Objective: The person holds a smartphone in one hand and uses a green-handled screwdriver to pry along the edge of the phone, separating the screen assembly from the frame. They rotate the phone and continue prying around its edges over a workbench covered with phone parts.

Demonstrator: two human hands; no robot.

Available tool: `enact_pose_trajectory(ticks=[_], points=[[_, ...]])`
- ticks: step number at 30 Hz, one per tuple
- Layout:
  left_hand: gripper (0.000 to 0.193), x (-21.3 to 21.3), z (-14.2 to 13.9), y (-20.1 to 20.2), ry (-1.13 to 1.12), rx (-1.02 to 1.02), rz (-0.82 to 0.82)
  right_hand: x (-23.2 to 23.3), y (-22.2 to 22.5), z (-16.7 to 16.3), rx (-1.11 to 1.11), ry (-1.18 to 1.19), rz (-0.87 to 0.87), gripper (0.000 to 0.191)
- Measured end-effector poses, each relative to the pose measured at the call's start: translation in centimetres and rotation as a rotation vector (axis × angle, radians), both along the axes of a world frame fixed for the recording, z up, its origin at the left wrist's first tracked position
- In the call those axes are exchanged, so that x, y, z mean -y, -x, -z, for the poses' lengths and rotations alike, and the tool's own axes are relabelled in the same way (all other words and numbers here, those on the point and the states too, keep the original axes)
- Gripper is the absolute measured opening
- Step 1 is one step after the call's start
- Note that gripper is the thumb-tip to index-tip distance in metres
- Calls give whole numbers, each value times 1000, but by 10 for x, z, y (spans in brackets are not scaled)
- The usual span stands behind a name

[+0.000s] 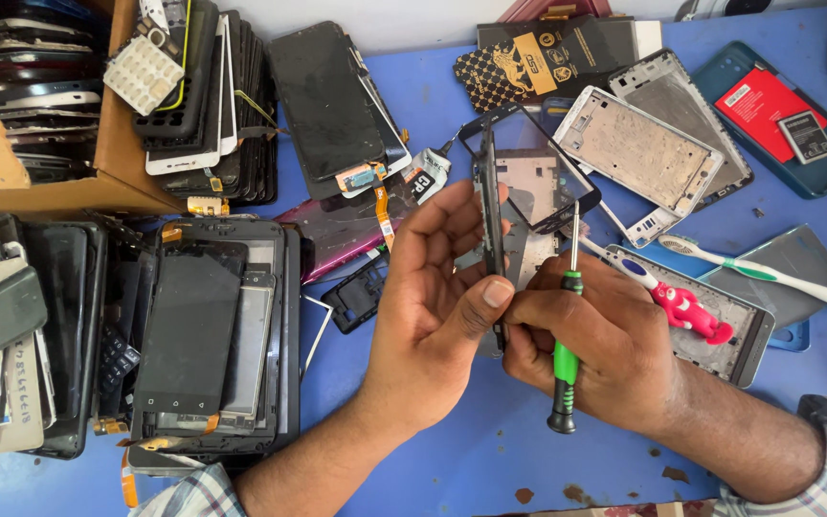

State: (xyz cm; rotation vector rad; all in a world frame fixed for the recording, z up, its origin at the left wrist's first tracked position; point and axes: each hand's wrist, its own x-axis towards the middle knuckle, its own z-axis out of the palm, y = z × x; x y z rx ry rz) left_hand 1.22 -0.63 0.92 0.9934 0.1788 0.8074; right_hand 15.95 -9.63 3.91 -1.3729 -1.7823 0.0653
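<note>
My left hand grips a thin dark phone frame edge-on, thumb pressed on its side, at the centre of the view. A black glass front panel hangs partly off the frame's top. My right hand touches the frame's lower part and holds a green-and-black screwdriver, tip pointing up beside the frame. Both hands are above a blue table.
Stacks of phone screens and bodies lie at the left, with a cardboard box of parts behind. Metal phone chassis, a toothbrush, a red-labelled battery and a black-and-gold packet lie at the right.
</note>
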Motion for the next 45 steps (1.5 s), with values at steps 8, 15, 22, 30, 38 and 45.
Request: enact_pose_trajectory(ticks=[8, 15, 22, 30, 38, 45], points=[[66, -1, -1, 2, -54, -51, 18, 1, 3, 0, 6, 25, 34, 29], [64, -1, -2, 5, -74, -85, 46, 5, 4, 5, 20, 66, 71, 28], [66, 0, -3, 8, -60, -47, 74, 1, -5, 8, -46, 63, 173, 22], [62, -4, -1, 7, 12, 19, 22, -3, -1, 2, -36, 30, 74, 30], [67, -5, -3, 6, 22, 22, -37, -4, 5, -1, -50, -17, 32, 28], [66, -3, -3, 6, -29, 10, -22, 0, 2, 0, -85, 30, 27, 27]])
